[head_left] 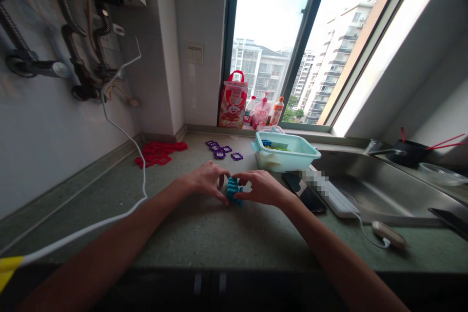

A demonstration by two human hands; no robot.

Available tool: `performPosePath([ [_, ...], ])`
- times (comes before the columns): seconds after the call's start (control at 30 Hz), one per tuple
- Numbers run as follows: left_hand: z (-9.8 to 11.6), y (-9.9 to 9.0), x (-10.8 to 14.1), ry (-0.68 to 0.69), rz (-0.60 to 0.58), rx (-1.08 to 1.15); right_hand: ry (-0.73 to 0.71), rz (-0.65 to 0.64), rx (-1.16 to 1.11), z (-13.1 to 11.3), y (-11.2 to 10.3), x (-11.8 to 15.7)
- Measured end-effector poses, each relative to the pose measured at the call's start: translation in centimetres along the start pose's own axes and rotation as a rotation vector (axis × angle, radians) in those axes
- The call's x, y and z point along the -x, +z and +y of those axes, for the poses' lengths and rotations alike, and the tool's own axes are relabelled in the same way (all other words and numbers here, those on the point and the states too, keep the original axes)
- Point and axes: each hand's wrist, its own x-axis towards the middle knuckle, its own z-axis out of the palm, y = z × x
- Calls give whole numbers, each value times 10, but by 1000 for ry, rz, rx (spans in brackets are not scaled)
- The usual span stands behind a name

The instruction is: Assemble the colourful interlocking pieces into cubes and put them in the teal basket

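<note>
A small stack of teal notched pieces (233, 189) stands on the grey-green counter between my two hands. My left hand (211, 179) grips it from the left, with thumb low and fingertips at its top. From the right, my right hand (260, 187) closes on it with thumb and forefinger. Behind the hands lie several purple notched pieces (219, 154). A flat pile of red pieces (161, 152) is at the left, near the wall. The pale teal tub (288, 158), at the right, holds blue and yellow-green pieces.
A dark phone (304, 192) and a white power strip (338, 200) lie between the tub and the steel sink (383, 192). A white cable (144, 180) crosses the counter at left. Bottles (262, 112) and a red package (233, 105) line the windowsill.
</note>
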Motion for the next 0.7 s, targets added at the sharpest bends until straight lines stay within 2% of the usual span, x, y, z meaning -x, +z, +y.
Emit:
performPosePath([
  [0.2,-3,0,0,108,27,-50,-46,28,-26,1,5,-1],
  [0.43,-12,1,-1,93,-4,31,-36,1,-93,-2,7,-3],
  [0.7,-11,-2,0,127,29,-71,9,-15,-139,0,7,-3],
])
